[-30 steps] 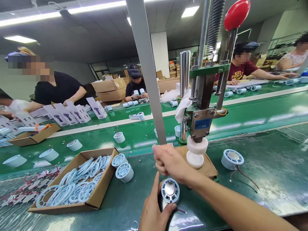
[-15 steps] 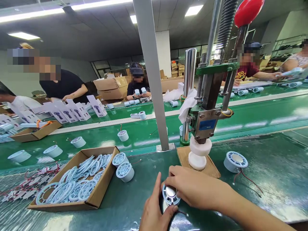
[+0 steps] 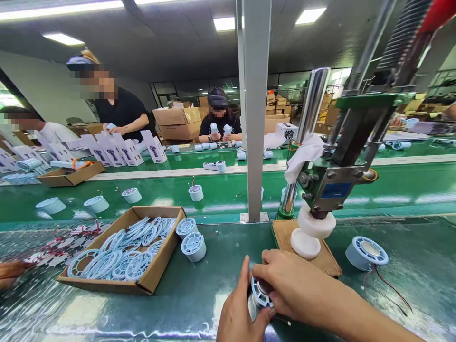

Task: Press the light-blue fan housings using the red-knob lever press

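Observation:
A round light-blue housing (image 3: 259, 293) with a silver disc at its centre is on the green bench, low in the middle of the head view. My left hand (image 3: 239, 308) holds its left and near side between thumb and fingers, the index finger pointing up. From the right, my right hand (image 3: 285, 280) grips the top and right side, its fingers covering part of the disc. A thin wire end shows under my right hand. Just beyond stands a press (image 3: 335, 183), its white upper pad above a white round seat (image 3: 305, 243) on a cardboard piece.
A cardboard box (image 3: 156, 280) of light-blue rings lies left, two housings (image 3: 193, 247) beside it. Another housing (image 3: 366, 254) with wires sits right of the press. A grey post (image 3: 254, 142) rises behind. A person's hand (image 3: 12, 273) is at far left; people sit or stand across the belt.
The view has turned, shifting the scene. My right fingers now cover more of the silver disc. Another person's hand has appeared at the far left by the wired parts.

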A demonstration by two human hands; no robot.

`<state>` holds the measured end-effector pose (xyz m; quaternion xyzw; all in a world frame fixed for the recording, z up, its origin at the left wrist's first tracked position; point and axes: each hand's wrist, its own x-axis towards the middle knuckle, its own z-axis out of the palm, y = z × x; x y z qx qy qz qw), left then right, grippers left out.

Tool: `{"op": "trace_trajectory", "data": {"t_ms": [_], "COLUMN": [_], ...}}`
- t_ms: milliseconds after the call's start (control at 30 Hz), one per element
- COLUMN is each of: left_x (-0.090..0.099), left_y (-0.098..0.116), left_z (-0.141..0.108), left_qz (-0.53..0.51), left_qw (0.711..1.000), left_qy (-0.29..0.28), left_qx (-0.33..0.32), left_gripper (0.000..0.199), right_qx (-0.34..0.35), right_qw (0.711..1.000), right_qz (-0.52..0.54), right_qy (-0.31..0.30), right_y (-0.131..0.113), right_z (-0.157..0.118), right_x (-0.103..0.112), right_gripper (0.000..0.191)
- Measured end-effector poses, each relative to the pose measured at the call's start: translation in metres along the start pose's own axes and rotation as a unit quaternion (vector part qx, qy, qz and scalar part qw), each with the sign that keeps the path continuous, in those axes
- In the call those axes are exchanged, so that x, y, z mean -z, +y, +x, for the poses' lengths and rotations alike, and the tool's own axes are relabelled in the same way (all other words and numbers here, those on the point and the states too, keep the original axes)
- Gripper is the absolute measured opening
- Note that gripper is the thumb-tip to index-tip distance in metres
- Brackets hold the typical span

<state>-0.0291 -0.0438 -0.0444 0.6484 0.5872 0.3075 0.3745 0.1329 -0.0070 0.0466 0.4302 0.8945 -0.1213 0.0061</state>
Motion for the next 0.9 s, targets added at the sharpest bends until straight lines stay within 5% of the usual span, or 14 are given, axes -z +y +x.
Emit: {"op": "trace_trajectory", "data": {"t_ms": [333, 633, 767, 900], "left_x": [-0.017, -0.018, -0.016, -0.016], "left_y": [-0.026, -0.029, -0.026, -0.026], "left_z": [0.003, 0.003, 0.002, 0.0], "left_qz": [0.005, -0.019, -0.009, 0.023], "left_qw": [0.999, 0.999, 0.999, 0.996], "left_qy": [0.018, 0.012, 0.012, 0.035], "left_qx": [-0.039, -0.034, -0.048, -0.076], "left_gripper": [0.09, 0.089, 0.087, 0.083], "right_qx": [0.006, 0.032, 0.054, 0.077], "right_qw": [0.998, 0.985, 0.989, 0.984], "right_qz": [0.005, -0.093, -0.108, -0.076], "right_qy": [-0.056, -0.144, -0.089, 0.142], "right_y": [0.009, -0.009, -0.003, 0.012], "right_z": [0.003, 0.013, 0.011, -0.001], "right_x": [0.001, 0.016, 0.003, -0.033], "right_gripper": [0.029, 0.019, 0.013, 0.016]}}
